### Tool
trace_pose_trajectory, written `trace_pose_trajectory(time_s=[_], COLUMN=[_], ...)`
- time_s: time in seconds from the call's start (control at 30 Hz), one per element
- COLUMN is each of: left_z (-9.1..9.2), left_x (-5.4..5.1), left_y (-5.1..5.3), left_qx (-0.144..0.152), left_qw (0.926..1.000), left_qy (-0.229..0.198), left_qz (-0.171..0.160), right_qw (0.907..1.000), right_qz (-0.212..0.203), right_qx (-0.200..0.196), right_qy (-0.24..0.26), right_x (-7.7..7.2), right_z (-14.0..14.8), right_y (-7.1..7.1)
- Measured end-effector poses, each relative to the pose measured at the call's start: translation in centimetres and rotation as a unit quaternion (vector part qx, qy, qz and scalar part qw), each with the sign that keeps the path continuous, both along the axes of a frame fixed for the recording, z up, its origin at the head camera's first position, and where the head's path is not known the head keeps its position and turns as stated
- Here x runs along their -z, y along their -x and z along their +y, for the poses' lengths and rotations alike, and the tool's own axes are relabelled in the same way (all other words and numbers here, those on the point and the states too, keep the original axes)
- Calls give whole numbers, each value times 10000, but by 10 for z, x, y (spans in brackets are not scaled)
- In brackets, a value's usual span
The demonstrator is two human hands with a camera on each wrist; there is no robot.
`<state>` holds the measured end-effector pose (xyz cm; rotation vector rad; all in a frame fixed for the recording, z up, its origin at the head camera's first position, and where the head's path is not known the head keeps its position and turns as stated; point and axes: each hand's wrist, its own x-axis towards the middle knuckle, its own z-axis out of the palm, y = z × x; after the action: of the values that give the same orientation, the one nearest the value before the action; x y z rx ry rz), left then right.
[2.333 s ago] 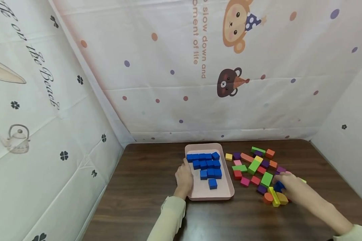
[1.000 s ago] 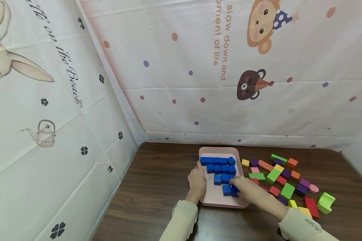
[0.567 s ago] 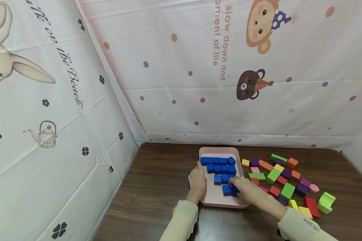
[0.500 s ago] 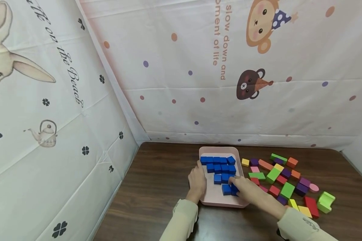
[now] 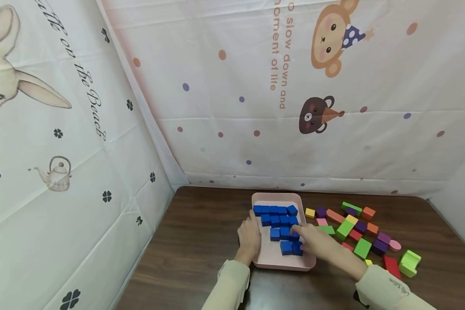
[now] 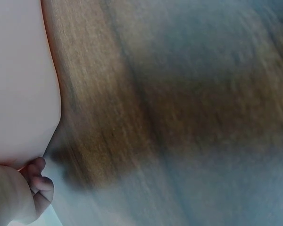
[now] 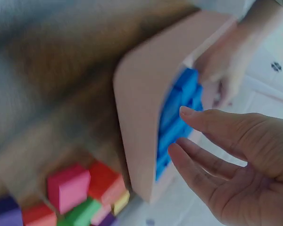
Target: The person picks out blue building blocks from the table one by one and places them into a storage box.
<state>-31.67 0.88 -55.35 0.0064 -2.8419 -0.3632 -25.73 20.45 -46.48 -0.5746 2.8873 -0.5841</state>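
Note:
A pink tray point(image 5: 266, 261) holds several blue blocks point(image 5: 275, 221) in uneven rows. At its left rim, my left hand point(image 5: 249, 237) grips the side; the left wrist view shows the curled fingers point(image 6: 45, 186) against the tray wall point(image 6: 23, 84). My right hand point(image 5: 314, 242) hovers over the tray's right side. In the right wrist view its thumb and fingers point(image 7: 179, 153) are spread apart with nothing between them. Just below its fingertips, a blue block point(image 5: 297, 248) sits beside another blue block point(image 5: 286, 248) in the front row. The hand partly covers blocks in the row behind.
Loose blocks in green point(image 5: 362, 248), red point(image 5: 392, 265), purple point(image 5: 379, 246) and other colours lie scattered right of the tray on the brown table point(image 5: 193, 241). A light green notched block point(image 5: 410, 262) lies farthest right. Printed white cloth point(image 5: 217, 146) hangs behind and at both sides.
My right hand has carried a blue block from the scattered pile into the tray's front row, let go, and risen slightly. The left hand has stayed at the rim. The head view has shifted.

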Motion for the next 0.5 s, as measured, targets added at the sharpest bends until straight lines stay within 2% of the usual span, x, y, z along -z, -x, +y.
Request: trace_pose_trajectory(time_s=[0.13, 0.23, 0.33, 0.47, 0.5], left_z=[-1, 0, 2, 1, 0], left_x=[-2, -1, 2, 6, 7], left_y=[11, 17, 21, 28, 31], left_qx=[-36, -87, -44, -81, -125], left_qw=[10000, 9999, 9996, 9993, 9992], left_qy=[43, 8, -75, -105, -107], left_qz=[39, -118, -274, -350, -356], right_qw=[9988, 9976, 9979, 9984, 9974], right_qz=[446, 624, 607, 475, 566], right_qx=[-149, -225, -92, 281, 367], right_qy=[118, 213, 213, -137, -247], right_x=[-19, -30, -38, -45, -46], right_z=[17, 39, 68, 103, 109], right_y=[18, 37, 56, 82, 90])
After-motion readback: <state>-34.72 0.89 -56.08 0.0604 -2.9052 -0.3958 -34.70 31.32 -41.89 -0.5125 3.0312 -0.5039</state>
